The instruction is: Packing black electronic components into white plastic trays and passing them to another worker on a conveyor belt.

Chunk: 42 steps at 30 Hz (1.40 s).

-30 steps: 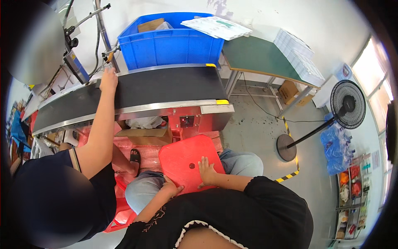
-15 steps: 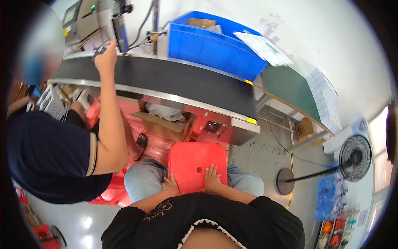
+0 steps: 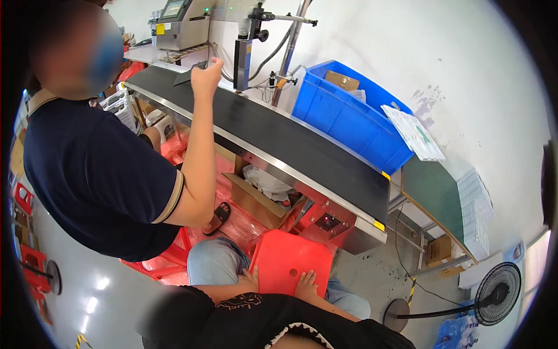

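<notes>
A red plastic stool (image 3: 290, 256) with a round hole in its top stands between my knees. My right hand (image 3: 307, 286) lies on the stool top near that hole, fingers stretched out and holding nothing. At the stool's left edge rests my left hand (image 3: 249, 280), its fingers extended and nothing in them. Beyond the stool runs a conveyor with a black belt (image 3: 279, 136). To my left, a person in a dark shirt (image 3: 110, 168) reaches over the belt, their hand (image 3: 206, 78) holding a dark, flat piece.
A blue bin (image 3: 349, 113) with boxes stands behind the belt, white sheets (image 3: 414, 134) on its corner. A printing head (image 3: 242, 64) hangs over the belt. Below sits an open carton (image 3: 256, 200). A green table (image 3: 433, 189) and a fan (image 3: 497, 294) are at right.
My view has turned left, so the scene sits further right and the printer shows more fully. The person's hand stays over the belt with the dark piece. My hands remain on the stool.
</notes>
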### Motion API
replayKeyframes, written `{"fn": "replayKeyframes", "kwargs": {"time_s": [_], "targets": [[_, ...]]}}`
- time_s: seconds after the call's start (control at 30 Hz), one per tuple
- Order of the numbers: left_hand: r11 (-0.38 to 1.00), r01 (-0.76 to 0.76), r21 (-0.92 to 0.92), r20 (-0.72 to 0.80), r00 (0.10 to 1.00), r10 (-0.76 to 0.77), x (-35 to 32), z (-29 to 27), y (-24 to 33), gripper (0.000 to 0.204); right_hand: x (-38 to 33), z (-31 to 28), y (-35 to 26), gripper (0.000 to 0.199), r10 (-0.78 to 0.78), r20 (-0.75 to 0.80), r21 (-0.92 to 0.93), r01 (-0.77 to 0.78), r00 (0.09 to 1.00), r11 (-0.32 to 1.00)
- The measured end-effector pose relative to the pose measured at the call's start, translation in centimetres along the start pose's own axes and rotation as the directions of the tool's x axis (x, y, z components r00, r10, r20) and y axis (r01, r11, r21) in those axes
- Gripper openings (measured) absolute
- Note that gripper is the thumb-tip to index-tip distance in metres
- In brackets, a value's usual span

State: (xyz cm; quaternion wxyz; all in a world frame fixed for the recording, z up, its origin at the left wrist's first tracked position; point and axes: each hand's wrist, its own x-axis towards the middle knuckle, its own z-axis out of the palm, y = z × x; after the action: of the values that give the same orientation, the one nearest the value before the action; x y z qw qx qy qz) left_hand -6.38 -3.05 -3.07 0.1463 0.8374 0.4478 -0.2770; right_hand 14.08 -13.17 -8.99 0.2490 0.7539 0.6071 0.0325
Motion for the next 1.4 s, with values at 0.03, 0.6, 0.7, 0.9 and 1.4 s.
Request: {"fn": "replayKeyframes", "kwargs": {"time_s": [0.03,0.6,0.7,0.9,1.4], "targets": [[1.0,0.015,-0.012,0.002,1.0,-0.015,-0.1,0.2,-0.2,0.06,0.1,-0.8,-0.4,0.111,0.032,-0.237,-0.189,-0.078,0.971,0.979],[0.982,-0.009,-0.186,0.162,0.986,0.04,0.8,0.1,-1.0,0.069,0.4,-4.4,0.9,0.101,-0.095,0.208,0.166,0.06,0.974,0.984],[0.983,-0.007,-0.184,0.149,0.988,0.035,1.0,-0.1,-1.0,0.069,0.5,-2.8,0.9,0.087,-0.082,0.161,0.155,0.057,0.984,0.986],[0.984,-0.002,-0.179,0.136,0.99,0.027,1.1,0.1,-0.5,0.069,0.8,-2.5,0.6,0.065,-0.087,0.109,0.204,0.064,0.99,0.977],[0.972,-0.041,-0.229,0.128,0.989,0.072,0.7,0.1,-1.1,0.072,0.5,-2.9,1.3,0.111,-0.108,0.14,0.21,0.077,0.984,0.975]]}}
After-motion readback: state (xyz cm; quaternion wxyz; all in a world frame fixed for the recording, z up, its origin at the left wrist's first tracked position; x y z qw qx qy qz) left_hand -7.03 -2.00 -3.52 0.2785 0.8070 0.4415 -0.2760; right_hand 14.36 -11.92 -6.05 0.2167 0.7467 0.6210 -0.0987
